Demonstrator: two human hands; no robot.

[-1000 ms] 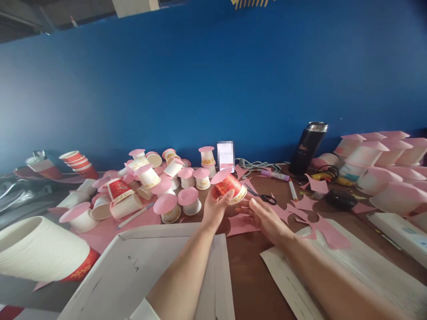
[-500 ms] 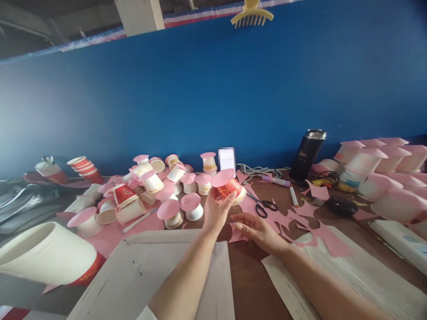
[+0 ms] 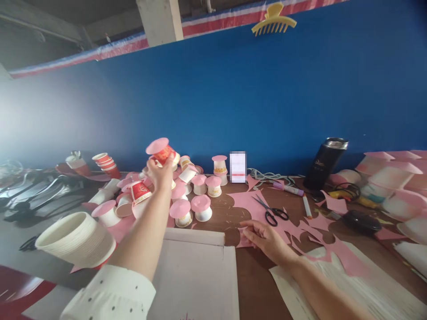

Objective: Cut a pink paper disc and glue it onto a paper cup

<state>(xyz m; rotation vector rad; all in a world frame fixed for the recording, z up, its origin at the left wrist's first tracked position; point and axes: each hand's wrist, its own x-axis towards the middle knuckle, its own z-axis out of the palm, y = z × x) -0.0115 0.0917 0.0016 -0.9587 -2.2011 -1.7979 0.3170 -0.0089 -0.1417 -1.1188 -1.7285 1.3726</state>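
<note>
My left hand is closed round a red paper cup that has a pink paper disc on its upturned end. It holds the cup, tilted, above a pile of paper cups with pink discs at the left. Several capped cups stand upright beside the pile, among them a white one. My right hand rests low over the table, its fingers loosely apart, with nothing seen in them. Near its fingertips lies pink paper. Behind it are black-handled scissors on cut pink sheet.
A stack of white cups lies at the near left. At the right stand a black flask and more pink-topped cups. A black mouse, a glue stick and a marker lie around. A white box is in front.
My left hand has carried the red cup left and up, from the table's middle to above the pile. My right hand has stayed near the pink scraps. The view has shifted slightly left.
</note>
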